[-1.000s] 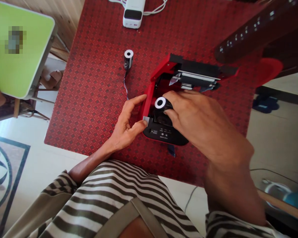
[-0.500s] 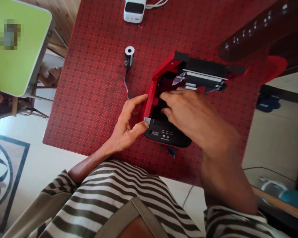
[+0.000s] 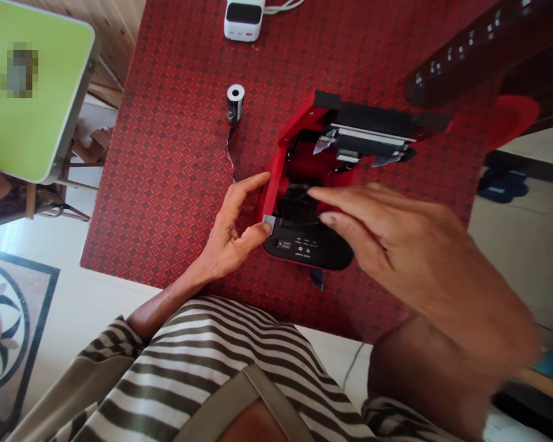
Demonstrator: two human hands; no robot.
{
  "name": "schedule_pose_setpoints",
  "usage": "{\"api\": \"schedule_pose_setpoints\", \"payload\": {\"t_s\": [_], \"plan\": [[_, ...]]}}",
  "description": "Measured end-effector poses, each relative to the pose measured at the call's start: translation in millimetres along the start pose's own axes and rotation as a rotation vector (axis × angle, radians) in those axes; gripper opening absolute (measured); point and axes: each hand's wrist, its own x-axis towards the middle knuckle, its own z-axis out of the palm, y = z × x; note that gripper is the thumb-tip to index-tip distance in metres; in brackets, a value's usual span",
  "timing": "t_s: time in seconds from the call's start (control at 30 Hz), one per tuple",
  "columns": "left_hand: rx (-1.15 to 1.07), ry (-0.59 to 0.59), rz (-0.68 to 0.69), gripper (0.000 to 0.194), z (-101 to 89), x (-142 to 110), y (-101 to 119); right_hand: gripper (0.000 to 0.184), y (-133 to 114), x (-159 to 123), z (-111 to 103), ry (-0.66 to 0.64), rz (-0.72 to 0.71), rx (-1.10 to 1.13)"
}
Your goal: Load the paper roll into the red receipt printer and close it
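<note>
A red and black printer (image 3: 320,245) sits on the table with its lid (image 3: 373,116) raised, showing a dark roll bay. My left hand (image 3: 230,236) lies at its left side: the thumb touches a light grey corner piece (image 3: 269,223), and the index finger stretches along the red wall, apart from the thumb. Over the bay's right part hovers my right hand (image 3: 391,236), thumb and index finger apart with nothing visible between them. Inside the bay are dark, shiny parts (image 3: 299,199), partly shadowed. Clear film bits (image 3: 325,141) hang near the lid's roller.
Beyond my left hand a small black-and-white roll (image 3: 235,104) stands with a thin strip trailing from it. A white device (image 3: 243,21) with a cable is at the back. A dark shiny object (image 3: 465,55) lies far right. A green table (image 3: 41,135) stands at left.
My right hand has drawn out of the printer's bay toward the right, and its thumb and index finger show more clearly. My left hand keeps its place on the printer.
</note>
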Motion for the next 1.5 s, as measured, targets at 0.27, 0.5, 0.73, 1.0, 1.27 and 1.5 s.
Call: {"api": "schedule_pose_setpoints", "payload": {"t_s": [0.27, 0.5, 0.73, 1.0, 1.27, 1.5], "plan": [[-0.026, -0.008, -0.018, 0.072, -4.9, 2.6, 2.5, 0.032, 16.4, -4.2, 12.2, 0.096, -0.030, 0.030], [-0.037, 0.014, -0.038, 0.073, -4.0, 1.8, 5.0, 0.036, 20.0, -3.3, 18.7, 0.126, -0.116, 0.111], [0.118, 0.076, 0.020, 0.070, 0.4, 2.6, 12.9, 0.040, 18.0, -0.4, 11.5, 0.035, -0.104, 0.154], [0.347, 0.114, 0.214, 0.057, -4.5, 12.7, 21.1, 0.042, 20.4, 7.7, 6.9, -0.064, -0.067, 0.125], [0.607, 0.166, 0.315, 0.035, -3.4, 16.0, 38.4, 0.046, 17.1, 17.6, 16.0, -0.162, -0.035, 0.038], [0.605, 0.116, 0.246, 0.032, -7.2, 17.7, 41.4, 0.033, 22.6, 22.0, 14.9, -0.147, -0.084, -0.039]]}}
